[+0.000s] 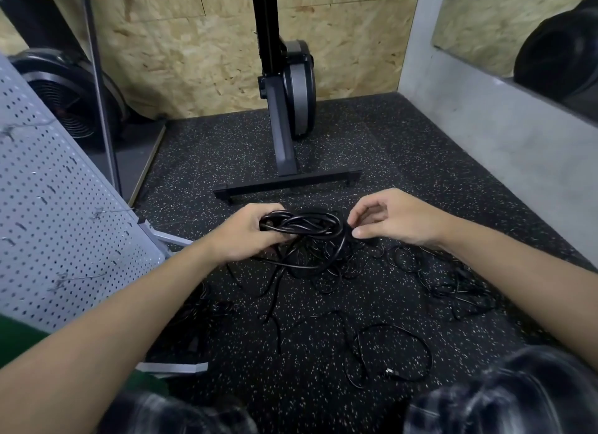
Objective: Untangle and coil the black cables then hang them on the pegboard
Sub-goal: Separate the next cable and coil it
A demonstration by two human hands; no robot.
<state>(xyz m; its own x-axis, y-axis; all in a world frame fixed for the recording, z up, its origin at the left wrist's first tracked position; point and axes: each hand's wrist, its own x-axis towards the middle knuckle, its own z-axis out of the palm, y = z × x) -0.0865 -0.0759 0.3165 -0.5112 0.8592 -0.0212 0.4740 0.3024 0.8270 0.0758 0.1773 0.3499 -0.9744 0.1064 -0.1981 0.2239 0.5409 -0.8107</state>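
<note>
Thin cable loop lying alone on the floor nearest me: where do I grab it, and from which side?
Probably pinch the thin cable loop at its far arc, from above: it lies flat and open, apart from the tangle.

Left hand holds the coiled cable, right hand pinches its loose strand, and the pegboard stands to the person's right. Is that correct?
Not quite. The head view shows the pegboard on the person's left, not right. The rest holds: the left hand grips the coiled cable and the right hand pinches its loose strand.
</note>
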